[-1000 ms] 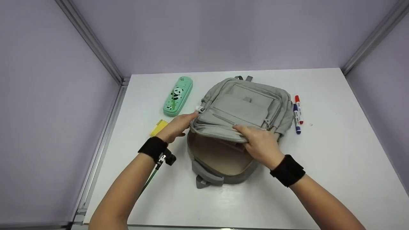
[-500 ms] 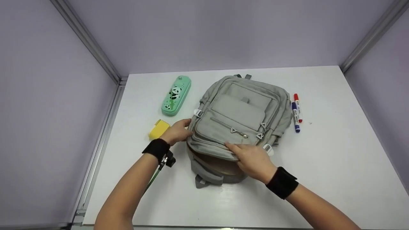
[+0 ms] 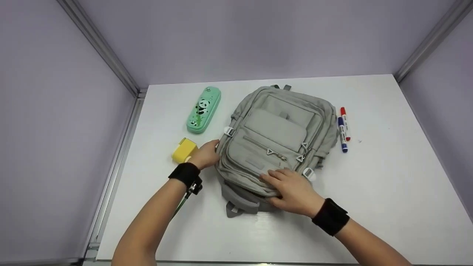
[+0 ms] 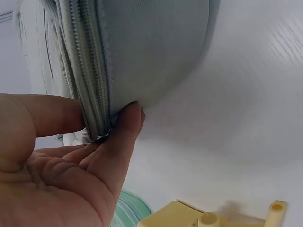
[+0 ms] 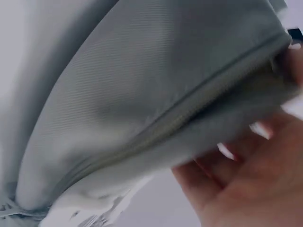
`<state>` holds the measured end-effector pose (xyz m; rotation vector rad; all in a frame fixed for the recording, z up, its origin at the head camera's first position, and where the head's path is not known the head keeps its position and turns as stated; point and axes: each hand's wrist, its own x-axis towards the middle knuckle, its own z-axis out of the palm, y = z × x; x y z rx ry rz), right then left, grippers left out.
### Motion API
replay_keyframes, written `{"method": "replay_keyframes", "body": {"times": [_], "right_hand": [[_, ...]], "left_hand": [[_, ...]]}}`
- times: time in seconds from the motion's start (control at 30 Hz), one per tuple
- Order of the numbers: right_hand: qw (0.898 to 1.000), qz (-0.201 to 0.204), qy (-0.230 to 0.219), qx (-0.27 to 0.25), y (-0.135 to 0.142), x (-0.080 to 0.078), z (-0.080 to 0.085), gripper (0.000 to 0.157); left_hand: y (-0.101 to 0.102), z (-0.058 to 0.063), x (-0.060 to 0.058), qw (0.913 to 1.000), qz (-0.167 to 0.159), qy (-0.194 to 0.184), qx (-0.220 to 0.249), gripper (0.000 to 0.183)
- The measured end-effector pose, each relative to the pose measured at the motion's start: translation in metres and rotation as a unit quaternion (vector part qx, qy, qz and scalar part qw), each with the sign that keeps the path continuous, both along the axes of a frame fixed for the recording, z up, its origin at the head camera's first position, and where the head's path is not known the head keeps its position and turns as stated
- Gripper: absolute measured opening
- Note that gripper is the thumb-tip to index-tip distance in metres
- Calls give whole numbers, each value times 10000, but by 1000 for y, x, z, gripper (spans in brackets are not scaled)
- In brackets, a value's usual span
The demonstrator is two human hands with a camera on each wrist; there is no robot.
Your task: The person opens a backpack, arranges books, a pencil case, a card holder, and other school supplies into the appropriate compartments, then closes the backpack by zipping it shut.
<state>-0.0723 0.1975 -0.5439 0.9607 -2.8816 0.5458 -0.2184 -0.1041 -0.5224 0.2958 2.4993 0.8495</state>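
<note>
Blurred fingers (image 5: 198, 185) lie against the grey bag (image 5: 142, 75) beside its narrow opening (image 5: 232, 98).

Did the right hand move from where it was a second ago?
Yes. In the head view, the right hand has come closer to the person, nearer the front edge of the white table.

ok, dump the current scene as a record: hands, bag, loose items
backpack: gray, front up on white table
opening: gap visible in right wrist view
left hand: grips backpack's zippered edge
right hand: fingers on backpack's front, near end
green panda case: left of backpack
yellow object: close beside left hand
blue marker, red marker: right of backpack, side by side
</note>
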Motion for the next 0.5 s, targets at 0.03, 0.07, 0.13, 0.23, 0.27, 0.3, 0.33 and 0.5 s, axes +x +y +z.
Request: {"method": "replay_keyframes", "body": {"times": [0.03, 0.07, 0.13, 0.23, 0.27, 0.3, 0.33, 0.5], "right_hand": [[9998, -3, -71, -174, 4, 1, 0, 64], [9993, -76, -119, -356, 8, 1, 0, 65], [9964, -439, -87, -722, 16, 2, -1, 64], [9811, -1530, -8, -1183, 31, 2, -4, 67], [9724, -1926, -115, -1311, 36, 2, -5, 73], [9633, -2270, -303, -1404, 41, 2, -7, 79], [9536, -2553, -539, -1502, 45, 2, -9, 86], [9202, -2960, -1769, -1852, 57, -5, -19, 104]], "left_hand": [[0, -1, 0, 10000, -1, 0, -39, 60], [0, -1, 0, 10000, 21, -35, -56, 60], [-1, -2, 1, 9999, 53, -59, -72, 59], [-1, -3, 2, 9998, 116, -85, -102, 58], [-1, -3, 2, 9998, 150, -102, -107, 57], [-1, -4, 3, 9997, 173, -103, -124, 55], [-1, -3, 3, 9996, 203, -122, -124, 54], [-2, -4, 6, 9987, 411, -278, 98, 49]]}}
